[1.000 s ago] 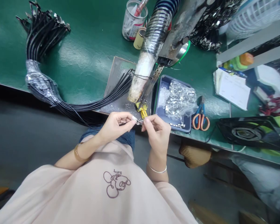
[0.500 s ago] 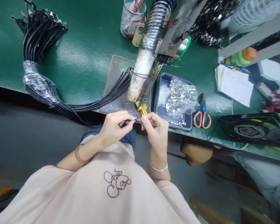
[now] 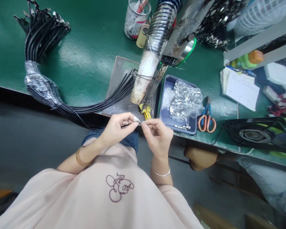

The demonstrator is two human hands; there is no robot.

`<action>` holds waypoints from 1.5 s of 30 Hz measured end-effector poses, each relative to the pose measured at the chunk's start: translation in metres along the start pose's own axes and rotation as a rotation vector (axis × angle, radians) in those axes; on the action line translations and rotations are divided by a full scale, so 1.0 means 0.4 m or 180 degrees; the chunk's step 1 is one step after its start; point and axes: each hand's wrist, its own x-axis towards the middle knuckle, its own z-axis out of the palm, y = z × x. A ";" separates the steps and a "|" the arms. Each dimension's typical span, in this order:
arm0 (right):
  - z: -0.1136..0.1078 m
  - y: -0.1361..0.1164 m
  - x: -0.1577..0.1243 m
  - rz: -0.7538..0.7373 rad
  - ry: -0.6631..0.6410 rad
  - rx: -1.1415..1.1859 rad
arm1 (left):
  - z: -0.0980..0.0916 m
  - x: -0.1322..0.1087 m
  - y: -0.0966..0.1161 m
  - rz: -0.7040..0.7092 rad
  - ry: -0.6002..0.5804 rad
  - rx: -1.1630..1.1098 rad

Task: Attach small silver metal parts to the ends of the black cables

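Observation:
Between thumb and finger, my left hand [image 3: 119, 128] pinches a thin black cable [image 3: 125, 125] close to its end. My right hand [image 3: 158, 135] is closed at the cable's tip, on a small metal connector [image 3: 140, 123] mostly covered by the fingertips. The fingertips of both hands nearly meet over the bench's front edge. Just beyond them is a yellow holder [image 3: 146, 113], beneath a soldering iron [image 3: 154, 83] with a dark metal shaft. A bundle of black cables [image 3: 97, 106] lies to the left, its near ends on a grey board [image 3: 112, 108].
A white-ended duct [image 3: 143, 79] hangs over the board. On the right are a blue tray [image 3: 193, 128] with bagged metal connectors [image 3: 184, 100], orange-handled cutters [image 3: 207, 119], papers [image 3: 243, 89] and a black fan [image 3: 257, 133]. Behind stands a clear cup [image 3: 135, 22] beside a small yellowish container [image 3: 141, 38].
My right fingertips have shifted slightly left, closer to my left hand, and more of the yellow holder shows. The metal piece is now more hidden. The whole view has shifted a little.

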 end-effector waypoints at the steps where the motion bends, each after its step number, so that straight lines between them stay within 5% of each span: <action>1: 0.000 0.001 0.001 -0.0034 -0.0043 0.0060 | -0.003 0.002 0.000 -0.0154 -0.0109 -0.0216; 4: -0.001 0.006 -0.001 -0.0121 0.0089 0.0195 | -0.008 0.007 -0.005 -0.0358 -0.0183 -0.0540; 10: 0.001 0.019 -0.016 -0.0266 0.1212 0.0112 | 0.001 0.014 -0.015 -0.0244 0.0159 -0.0434; 16: 0.022 0.022 0.001 -0.1036 0.0648 -0.0547 | 0.010 0.017 -0.020 -0.0127 0.0299 -0.0135; 23: 0.047 0.028 0.008 -0.0931 0.0720 -0.0418 | 0.020 0.027 -0.029 -0.0133 0.0546 0.0071; 45: 0.040 0.021 0.025 -0.0796 0.0741 -0.0304 | 0.014 0.056 -0.009 -0.0112 0.0520 0.0034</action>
